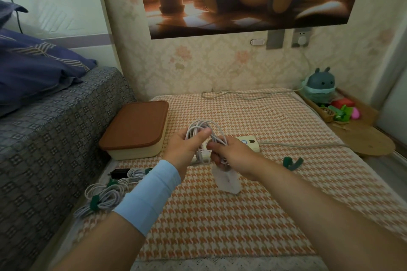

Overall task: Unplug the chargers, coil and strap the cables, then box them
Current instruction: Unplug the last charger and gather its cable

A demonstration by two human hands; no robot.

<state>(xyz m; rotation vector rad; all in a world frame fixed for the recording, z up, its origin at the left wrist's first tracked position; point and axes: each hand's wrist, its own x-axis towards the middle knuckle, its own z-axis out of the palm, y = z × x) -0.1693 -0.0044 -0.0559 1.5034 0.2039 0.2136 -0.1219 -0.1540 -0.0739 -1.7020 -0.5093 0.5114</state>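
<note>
My left hand [187,147] grips a coil of white cable [199,128], thumb pressed across its top loops. My right hand [231,153] pinches the same cable's lower strands beside it. A white charger block [226,180], blurred, hangs below my right hand. Both hands hover over the white power strip [247,141] on the orange houndstooth mat [220,215]. A loose green strap [291,162] lies to the right. Two coiled white cables with green straps [105,196] and a black charger [119,173] lie at the lower left. The cream box with a brown lid [136,127] sits shut behind them.
A bed with a grey patterned cover [50,138] borders the mat on the left. The strip's grey cord [308,145] runs right and loops along the wall. A tray of toys [330,108] and a round wooden board [370,141] sit at the right.
</note>
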